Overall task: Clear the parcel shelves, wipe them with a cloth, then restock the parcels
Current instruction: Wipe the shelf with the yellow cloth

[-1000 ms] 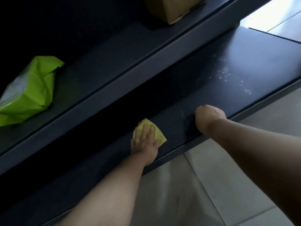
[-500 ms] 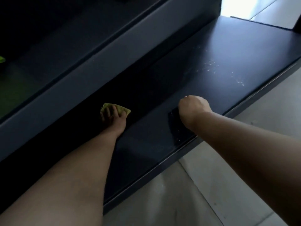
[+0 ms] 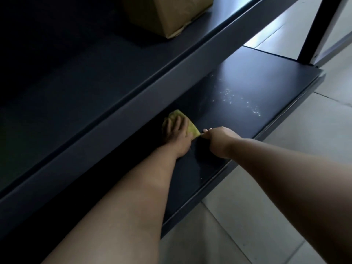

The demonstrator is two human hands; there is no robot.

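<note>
Two hands on the lower shelf (image 3: 247,88): my left hand (image 3: 177,138) presses the yellow cloth (image 3: 192,130) with flat fingers (image 3: 179,122); my right hand (image 3: 219,141) is curled at the cloth's corner, and I cannot tell whether it grasps the cloth.

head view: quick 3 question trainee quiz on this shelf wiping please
1. True or false: the left hand lies flat on the cloth on the lower shelf.
2. What sits on the upper shelf? A. brown box B. bottle C. stack of plates
3. Fill in: the white specks lie to the ___ of the cloth.
Key: 1 true; 2 A; 3 right
</note>
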